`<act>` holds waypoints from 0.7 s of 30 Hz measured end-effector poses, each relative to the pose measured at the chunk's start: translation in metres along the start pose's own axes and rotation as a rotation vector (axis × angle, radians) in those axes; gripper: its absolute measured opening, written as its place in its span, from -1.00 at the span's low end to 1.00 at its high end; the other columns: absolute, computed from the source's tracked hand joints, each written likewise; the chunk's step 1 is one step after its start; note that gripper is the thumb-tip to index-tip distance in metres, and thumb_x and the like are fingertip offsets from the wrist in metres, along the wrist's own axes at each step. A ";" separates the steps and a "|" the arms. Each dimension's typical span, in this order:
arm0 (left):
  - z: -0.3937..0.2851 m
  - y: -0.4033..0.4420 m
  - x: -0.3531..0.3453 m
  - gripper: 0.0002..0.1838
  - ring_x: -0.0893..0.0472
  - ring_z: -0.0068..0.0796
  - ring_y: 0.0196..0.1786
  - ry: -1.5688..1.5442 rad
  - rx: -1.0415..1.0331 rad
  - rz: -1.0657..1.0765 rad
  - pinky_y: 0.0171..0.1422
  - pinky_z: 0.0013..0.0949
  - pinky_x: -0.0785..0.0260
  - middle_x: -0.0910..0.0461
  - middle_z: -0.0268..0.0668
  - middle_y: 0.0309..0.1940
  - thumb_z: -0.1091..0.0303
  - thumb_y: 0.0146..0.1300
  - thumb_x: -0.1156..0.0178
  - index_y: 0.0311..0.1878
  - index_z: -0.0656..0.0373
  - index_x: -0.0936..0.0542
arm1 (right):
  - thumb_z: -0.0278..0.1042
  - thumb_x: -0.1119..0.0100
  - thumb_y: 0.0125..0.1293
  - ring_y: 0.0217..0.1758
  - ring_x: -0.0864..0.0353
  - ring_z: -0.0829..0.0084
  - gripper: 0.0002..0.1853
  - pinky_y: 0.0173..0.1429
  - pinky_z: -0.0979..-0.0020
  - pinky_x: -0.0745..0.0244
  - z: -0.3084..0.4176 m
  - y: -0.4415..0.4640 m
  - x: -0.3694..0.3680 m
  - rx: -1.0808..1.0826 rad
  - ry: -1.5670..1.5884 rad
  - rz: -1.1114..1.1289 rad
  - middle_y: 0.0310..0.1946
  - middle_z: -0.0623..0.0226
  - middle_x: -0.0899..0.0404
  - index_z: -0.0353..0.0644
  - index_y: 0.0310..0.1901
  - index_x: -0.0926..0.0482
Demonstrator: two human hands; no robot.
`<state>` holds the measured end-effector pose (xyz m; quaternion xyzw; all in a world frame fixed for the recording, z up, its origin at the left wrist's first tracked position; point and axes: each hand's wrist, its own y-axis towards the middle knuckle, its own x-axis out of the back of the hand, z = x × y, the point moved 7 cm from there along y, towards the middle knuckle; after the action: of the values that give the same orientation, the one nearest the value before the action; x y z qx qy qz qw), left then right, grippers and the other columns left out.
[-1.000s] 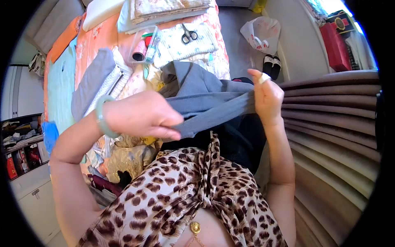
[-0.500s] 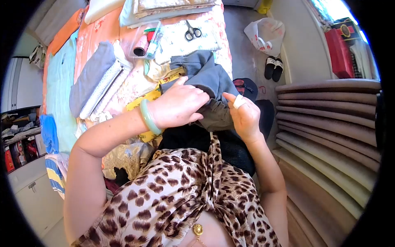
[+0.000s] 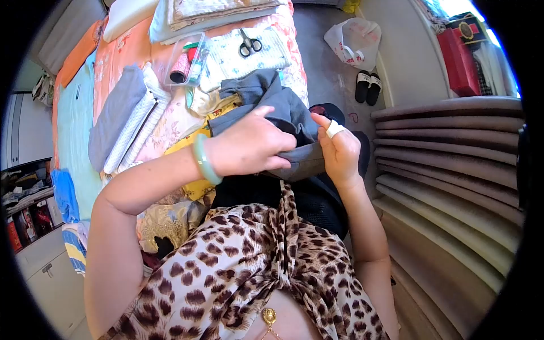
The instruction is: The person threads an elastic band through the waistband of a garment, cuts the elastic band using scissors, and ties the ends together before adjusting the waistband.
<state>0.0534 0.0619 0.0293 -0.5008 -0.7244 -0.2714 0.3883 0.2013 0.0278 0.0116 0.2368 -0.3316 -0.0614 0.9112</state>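
A dark grey cloth garment (image 3: 263,90) lies bunched across my lap and the bed's edge. My left hand (image 3: 249,141), with a pale green bangle at the wrist, grips it from the left with bent fingers. On the right, my right hand (image 3: 340,153) pinches the garment's edge between thumb and forefinger; one finger wears a white band (image 3: 335,130). Whether a needle or thread is in the pinch is too small to tell. Yellow printed fabric (image 3: 196,186) lies under and left of the garment.
Black-handled scissors (image 3: 249,44) rest on folded white cloth (image 3: 226,62). Beside them, a clear plastic box (image 3: 170,71) holds a pink thread spool (image 3: 180,67). A folded grey blanket (image 3: 116,113) lies left. Stacked brown cushioned layers (image 3: 447,153) stand right, slippers (image 3: 368,88) on the floor.
The whole view has shifted slightly left. My left hand has turned a little and its fingers sit closer to the right hand. Both hands keep hold of the garment.
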 end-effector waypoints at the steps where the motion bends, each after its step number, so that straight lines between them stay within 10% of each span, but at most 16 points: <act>1: -0.001 -0.005 0.010 -0.74 -0.63 -0.10 -0.33 -0.005 -0.023 0.009 0.37 0.16 -0.22 -0.57 -0.23 -0.56 0.14 0.15 -0.34 -0.39 0.09 -0.53 | -0.55 -0.25 0.25 -0.37 -0.67 0.23 -0.79 -0.27 0.35 -0.55 -0.001 0.000 0.000 0.007 -0.021 0.005 -0.28 0.18 -0.71 -0.25 -0.08 -0.68; 12: -0.021 -0.063 0.070 -0.77 -0.61 -0.35 -0.30 0.192 -0.091 0.271 0.51 0.30 0.00 -0.50 -0.40 -0.55 0.26 0.18 -0.30 -0.49 0.03 -0.45 | -0.61 -0.25 0.19 -0.41 -0.66 0.20 -0.77 -0.29 0.33 -0.56 -0.022 -0.019 0.036 0.063 -0.182 -0.008 -0.24 0.11 -0.72 -0.26 -0.10 -0.68; 21: -0.078 -0.061 0.147 -0.85 -0.64 -0.40 -0.23 0.580 0.000 -0.259 0.57 0.21 0.11 -0.51 -0.42 -0.52 0.34 0.04 -0.34 -0.41 0.04 -0.53 | -0.49 -0.13 0.39 -0.22 -0.69 0.33 -0.78 -0.16 0.34 -0.61 0.043 0.021 0.132 0.106 -0.098 -0.284 -0.11 0.08 -0.71 -0.43 -0.03 -0.63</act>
<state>-0.0104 0.0552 0.1948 -0.3062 -0.6411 -0.4502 0.5409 0.2755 -0.0058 0.1263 0.3258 -0.3418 -0.1837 0.8622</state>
